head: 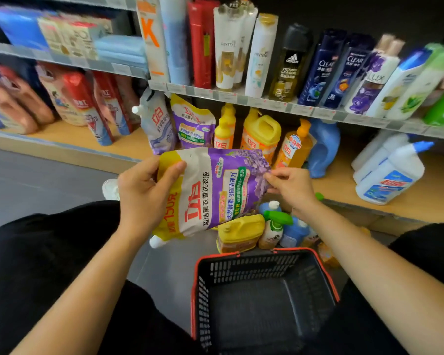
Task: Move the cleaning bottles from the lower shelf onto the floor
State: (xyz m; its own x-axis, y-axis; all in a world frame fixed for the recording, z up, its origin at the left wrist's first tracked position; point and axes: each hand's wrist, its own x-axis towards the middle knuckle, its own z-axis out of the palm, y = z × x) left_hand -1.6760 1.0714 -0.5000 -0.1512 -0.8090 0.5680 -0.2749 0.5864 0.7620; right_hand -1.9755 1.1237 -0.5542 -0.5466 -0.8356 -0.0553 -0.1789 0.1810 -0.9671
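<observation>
Purple and white, the refill pouch (210,193) is held in the air just beyond the basket (200,290), short of the lower shelf (344,190). The left hand (141,190) grips one side, thumb across the front; the right hand (292,187) pinches the opposite edge. On the floor against the basket's far rim stand a yellow jug (239,233), a green-pump bottle (273,228) and blue bottles (295,229). Roughly half remains, I'd judge: farther beyond the basket the shelf holds two pouches (192,124), yellow containers (262,134), an orange bottle (294,147) and white bottles (387,172).
</observation>
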